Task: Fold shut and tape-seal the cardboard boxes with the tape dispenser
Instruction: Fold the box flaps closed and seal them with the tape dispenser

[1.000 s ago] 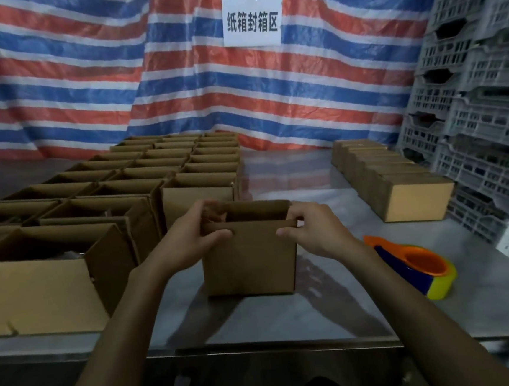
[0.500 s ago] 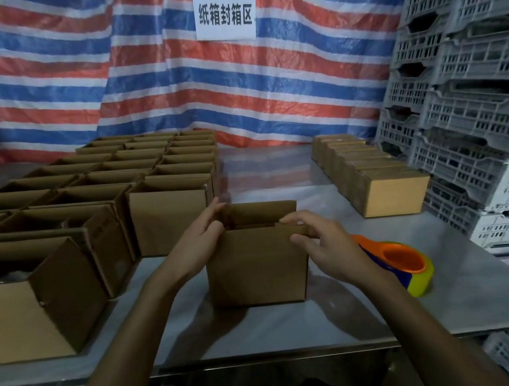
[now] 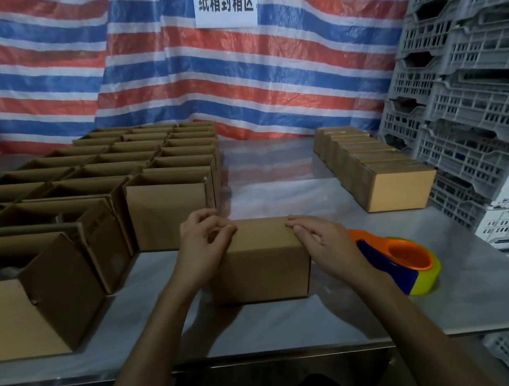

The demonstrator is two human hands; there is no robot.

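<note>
At 12 o'clock, white paper sign point(image 3: 225, 3) with black characters: 纸箱封箱区. Faint print on a flap among the open brown cardboard boxes point(image 3: 168, 212) at 9 o'clock, too blurred to read. Mid-worktop point(image 3: 289, 322), small brown cardboard box point(image 3: 265, 259), flaps folded down, between both hands. Left hand point(image 3: 201, 246) at its 10 o'clock corner, fingers curled over the edge, holding it. Right hand point(image 3: 322, 242) at its 2 o'clock corner, fingers nearly straight, flat on top. Orange, blue and yellow plastic tape dispenser point(image 3: 406, 259) at 3 o'clock, just beside the right wrist.
</note>
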